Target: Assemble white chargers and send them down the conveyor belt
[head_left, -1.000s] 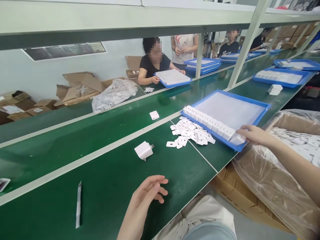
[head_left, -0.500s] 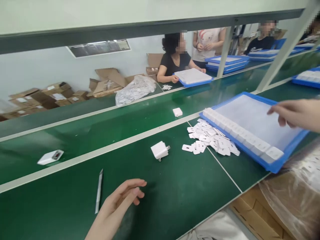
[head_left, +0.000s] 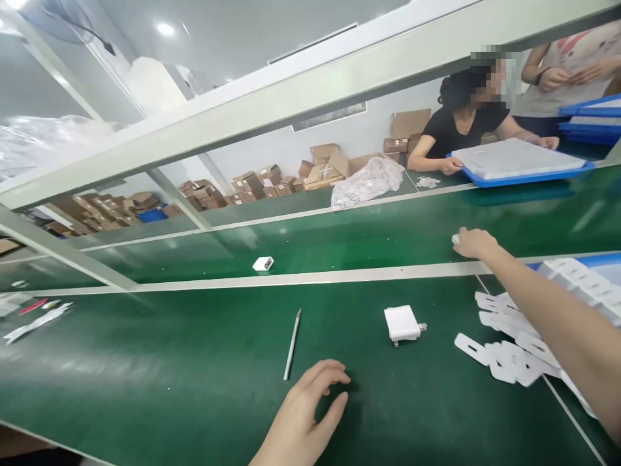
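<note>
My right hand (head_left: 474, 243) reaches out over the green conveyor belt (head_left: 339, 243) and closes on a small white charger (head_left: 455, 239), of which only an edge shows. My left hand (head_left: 305, 414) rests on the near green table (head_left: 169, 369), fingers loosely apart and holding nothing. Another white charger (head_left: 402, 323) with its prongs to the right lies on the table ahead of my left hand. A thin grey pen-like tool (head_left: 292, 343) lies just left of that hand. A third charger (head_left: 262, 263) sits farther left on the belt.
A heap of white die-cut tabs (head_left: 509, 353) lies under my right forearm, beside a blue tray (head_left: 604, 260) holding a row of chargers. Across the belt a person holds another blue tray (head_left: 528, 176), near a plastic bag (head_left: 366, 181) and cardboard boxes (head_left: 272, 181). A slanted frame bar (head_left: 291, 110) runs overhead.
My right hand left the blue tray and moved out onto the belt, closing over the small charger there. The view swung left. My left hand stayed on the table.
</note>
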`<move>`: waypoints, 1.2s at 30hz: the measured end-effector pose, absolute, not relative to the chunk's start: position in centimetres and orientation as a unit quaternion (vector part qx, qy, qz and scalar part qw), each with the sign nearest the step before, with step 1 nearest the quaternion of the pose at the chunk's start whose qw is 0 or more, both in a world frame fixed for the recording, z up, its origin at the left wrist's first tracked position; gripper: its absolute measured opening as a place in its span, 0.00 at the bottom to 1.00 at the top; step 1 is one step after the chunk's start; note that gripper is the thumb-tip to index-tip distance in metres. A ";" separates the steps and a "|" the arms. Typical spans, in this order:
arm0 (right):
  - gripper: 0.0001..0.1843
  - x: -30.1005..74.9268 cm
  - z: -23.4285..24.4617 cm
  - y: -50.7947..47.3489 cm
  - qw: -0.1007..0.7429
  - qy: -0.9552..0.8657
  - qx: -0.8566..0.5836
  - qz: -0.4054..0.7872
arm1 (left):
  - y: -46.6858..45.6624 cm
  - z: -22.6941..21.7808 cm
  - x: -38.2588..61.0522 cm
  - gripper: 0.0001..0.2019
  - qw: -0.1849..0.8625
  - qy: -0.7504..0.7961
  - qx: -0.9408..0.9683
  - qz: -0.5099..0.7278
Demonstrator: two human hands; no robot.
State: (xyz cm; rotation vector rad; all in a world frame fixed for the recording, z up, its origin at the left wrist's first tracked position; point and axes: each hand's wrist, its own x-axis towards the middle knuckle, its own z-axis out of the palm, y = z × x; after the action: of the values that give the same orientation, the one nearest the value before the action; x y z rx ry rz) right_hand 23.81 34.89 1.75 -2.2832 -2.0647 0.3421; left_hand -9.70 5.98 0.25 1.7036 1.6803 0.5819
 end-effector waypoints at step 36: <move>0.15 20.4 -0.1 5.2 0.348 -0.824 -0.439 0.085 | 0.6 -3.6 -2.0 0.26 0.238 0.422 0.661 0.573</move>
State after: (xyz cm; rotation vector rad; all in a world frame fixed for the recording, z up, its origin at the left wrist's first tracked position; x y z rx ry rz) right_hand 20.42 5.22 -0.10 -1.1380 -2.1359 0.2191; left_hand -1.95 0.62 -3.56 1.8100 1.1558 1.5710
